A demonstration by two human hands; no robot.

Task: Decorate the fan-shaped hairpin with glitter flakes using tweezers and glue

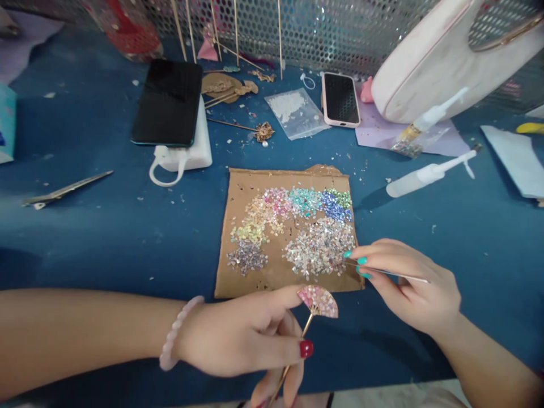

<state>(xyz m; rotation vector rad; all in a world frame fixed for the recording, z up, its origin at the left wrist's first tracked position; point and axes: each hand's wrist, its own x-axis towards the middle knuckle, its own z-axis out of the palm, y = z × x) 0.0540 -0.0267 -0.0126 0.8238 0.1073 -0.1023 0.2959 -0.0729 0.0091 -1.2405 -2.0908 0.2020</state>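
Observation:
My left hand [246, 331] is closed around the thin gold stem of a fan-shaped hairpin [322, 300]. Pink and pale flakes cover the fan, which stands just off the near edge of a cardboard sheet [276, 277]. Thin metal tweezers [395, 273] are pinched in my right hand [419, 283], their tips over the cardboard's right side. A pile of silvery flakes [318, 249] lies right by those tips. Smaller heaps in grey [247, 258], yellow, pink, turquoise [305, 201], blue and green curve around the sheet. Whether the tweezers hold a flake is too small to tell.
A white applicator bottle [414, 180] lies right of the cardboard. Behind it are a pink phone [340, 99], a plastic bag of white bits [293, 110] and a gold hairpin [264, 132]. A black phone [169, 102] rests on a white power bank at left, near scissors [68, 190].

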